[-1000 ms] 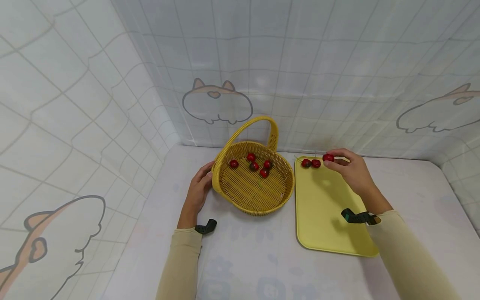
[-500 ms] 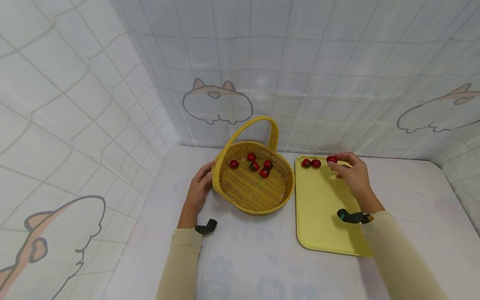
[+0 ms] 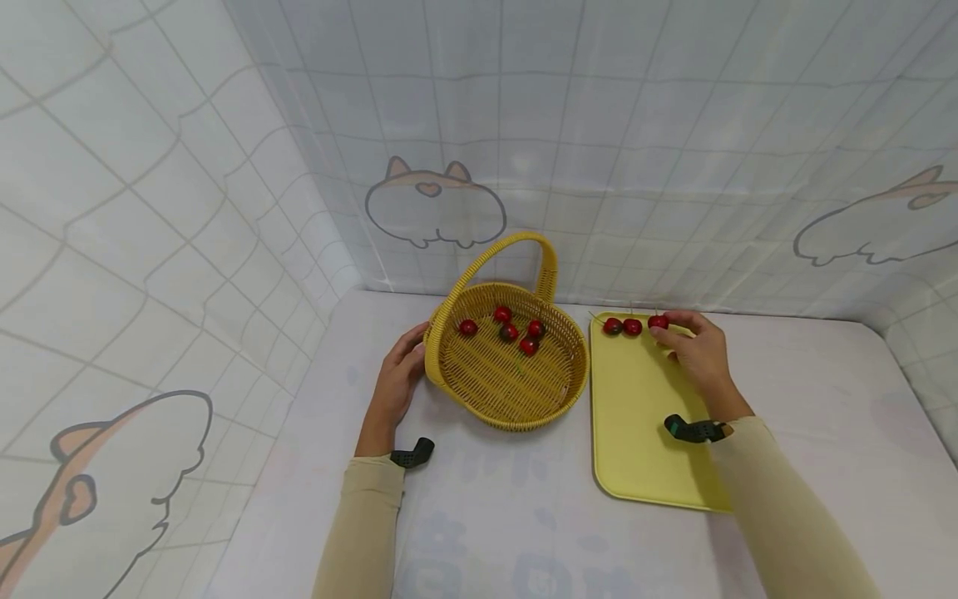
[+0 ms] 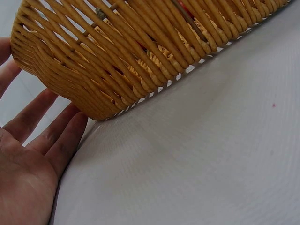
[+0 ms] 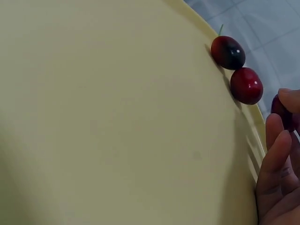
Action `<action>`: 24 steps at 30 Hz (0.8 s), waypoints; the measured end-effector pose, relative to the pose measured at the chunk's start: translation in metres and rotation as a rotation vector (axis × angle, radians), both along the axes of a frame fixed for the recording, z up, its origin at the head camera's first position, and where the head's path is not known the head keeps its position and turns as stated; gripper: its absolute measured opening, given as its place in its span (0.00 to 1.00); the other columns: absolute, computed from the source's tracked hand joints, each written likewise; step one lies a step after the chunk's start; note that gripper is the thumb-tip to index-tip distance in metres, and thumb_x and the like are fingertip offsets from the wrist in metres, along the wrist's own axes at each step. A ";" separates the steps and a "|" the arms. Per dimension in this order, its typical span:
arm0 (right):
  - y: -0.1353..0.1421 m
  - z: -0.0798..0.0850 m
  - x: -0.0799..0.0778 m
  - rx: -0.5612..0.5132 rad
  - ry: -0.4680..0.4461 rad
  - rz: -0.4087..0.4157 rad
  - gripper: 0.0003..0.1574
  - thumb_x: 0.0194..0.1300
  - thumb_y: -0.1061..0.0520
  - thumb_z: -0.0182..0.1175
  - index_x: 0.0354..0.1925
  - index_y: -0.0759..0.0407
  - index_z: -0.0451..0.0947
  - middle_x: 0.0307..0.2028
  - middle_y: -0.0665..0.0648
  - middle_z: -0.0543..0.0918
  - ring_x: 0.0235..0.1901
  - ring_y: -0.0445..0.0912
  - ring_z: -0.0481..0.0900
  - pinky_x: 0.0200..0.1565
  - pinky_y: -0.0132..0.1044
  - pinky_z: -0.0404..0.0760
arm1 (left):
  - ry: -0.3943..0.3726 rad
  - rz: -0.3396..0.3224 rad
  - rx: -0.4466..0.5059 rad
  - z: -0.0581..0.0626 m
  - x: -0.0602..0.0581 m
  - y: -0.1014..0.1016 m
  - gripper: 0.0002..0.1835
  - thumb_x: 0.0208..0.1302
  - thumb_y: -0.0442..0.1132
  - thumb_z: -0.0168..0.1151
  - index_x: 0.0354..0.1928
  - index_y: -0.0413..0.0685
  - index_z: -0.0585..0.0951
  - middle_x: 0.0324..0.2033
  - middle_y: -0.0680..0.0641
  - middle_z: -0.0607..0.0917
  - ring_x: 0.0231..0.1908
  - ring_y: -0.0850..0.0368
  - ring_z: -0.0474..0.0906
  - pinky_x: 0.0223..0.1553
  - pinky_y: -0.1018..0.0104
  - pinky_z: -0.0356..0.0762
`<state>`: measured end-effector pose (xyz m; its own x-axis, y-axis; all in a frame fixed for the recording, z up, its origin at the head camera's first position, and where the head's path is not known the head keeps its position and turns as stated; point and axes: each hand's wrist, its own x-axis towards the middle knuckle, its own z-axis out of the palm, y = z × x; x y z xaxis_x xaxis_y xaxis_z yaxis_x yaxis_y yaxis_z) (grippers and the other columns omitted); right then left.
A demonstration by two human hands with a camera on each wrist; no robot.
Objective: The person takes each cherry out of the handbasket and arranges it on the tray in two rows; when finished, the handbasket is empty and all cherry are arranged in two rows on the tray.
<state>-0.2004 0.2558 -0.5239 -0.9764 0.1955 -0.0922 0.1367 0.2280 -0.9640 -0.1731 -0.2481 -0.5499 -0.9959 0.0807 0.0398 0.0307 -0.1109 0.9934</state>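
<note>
A yellow wicker basket (image 3: 516, 391) with an arched handle stands on the table, several dark red cherries (image 3: 509, 332) lying inside it. My left hand (image 3: 398, 378) rests against the basket's left side; in the left wrist view its extended fingers (image 4: 65, 136) touch the woven wall (image 4: 117, 61). Over the far edge of a yellow tray (image 3: 644, 433), my right hand (image 3: 699, 353) pinches a cherry (image 3: 659, 322) between thumb and fingers. Two more cherries, one red (image 5: 246, 86) and one partly dark (image 5: 228, 52), sit side by side along that edge, left of the held one.
A white cloth covers the table (image 3: 479, 507). Behind it hangs a tile-patterned curtain (image 3: 636, 166) with cartoon drawings, and another white tiled sheet (image 3: 187, 274) closes the left side. The basket stands close to the tray's left edge.
With the cherry in its grip, my right hand has shifted slightly and come down toward the tray's far edge, beside the two cherries there. My left hand and the basket have stayed put.
</note>
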 end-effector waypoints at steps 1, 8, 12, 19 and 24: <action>0.000 0.000 0.000 0.019 -0.002 -0.003 0.30 0.64 0.45 0.71 0.58 0.57 0.77 0.47 0.38 0.79 0.30 0.35 0.85 0.29 0.28 0.81 | -0.001 0.000 0.000 0.000 0.000 0.000 0.25 0.76 0.48 0.57 0.72 0.56 0.73 0.69 0.48 0.73 0.68 0.55 0.71 0.65 0.67 0.72; -0.001 0.001 -0.002 0.083 -0.052 -0.012 0.31 0.63 0.42 0.72 0.57 0.55 0.77 0.47 0.40 0.77 0.30 0.35 0.83 0.30 0.29 0.82 | -0.002 0.005 -0.001 0.002 0.001 0.000 0.24 0.78 0.46 0.55 0.72 0.55 0.72 0.70 0.47 0.72 0.68 0.56 0.71 0.66 0.67 0.71; -0.001 0.000 -0.004 0.108 -0.074 -0.010 0.33 0.61 0.41 0.73 0.58 0.55 0.77 0.48 0.41 0.77 0.30 0.36 0.82 0.31 0.30 0.82 | -0.007 0.004 0.009 0.001 0.000 0.000 0.24 0.78 0.45 0.55 0.72 0.55 0.73 0.70 0.48 0.72 0.68 0.56 0.70 0.66 0.67 0.71; -0.003 0.000 -0.004 0.161 -0.088 -0.014 0.33 0.60 0.41 0.74 0.57 0.54 0.79 0.48 0.44 0.79 0.29 0.37 0.80 0.30 0.32 0.82 | -0.006 0.008 0.013 0.000 0.000 0.000 0.24 0.77 0.46 0.56 0.72 0.55 0.73 0.69 0.47 0.72 0.69 0.55 0.70 0.66 0.66 0.71; -0.003 -0.001 -0.004 0.203 -0.102 0.001 0.35 0.60 0.39 0.73 0.58 0.55 0.78 0.50 0.46 0.78 0.29 0.38 0.78 0.30 0.32 0.81 | -0.006 0.005 0.014 -0.001 -0.001 0.000 0.24 0.78 0.45 0.55 0.72 0.55 0.73 0.70 0.47 0.72 0.69 0.55 0.70 0.67 0.67 0.71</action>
<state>-0.2042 0.2529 -0.5245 -0.9643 0.2189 -0.1491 0.2305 0.4161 -0.8796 -0.1738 -0.2483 -0.5510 -0.9966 0.0749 0.0353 0.0257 -0.1250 0.9918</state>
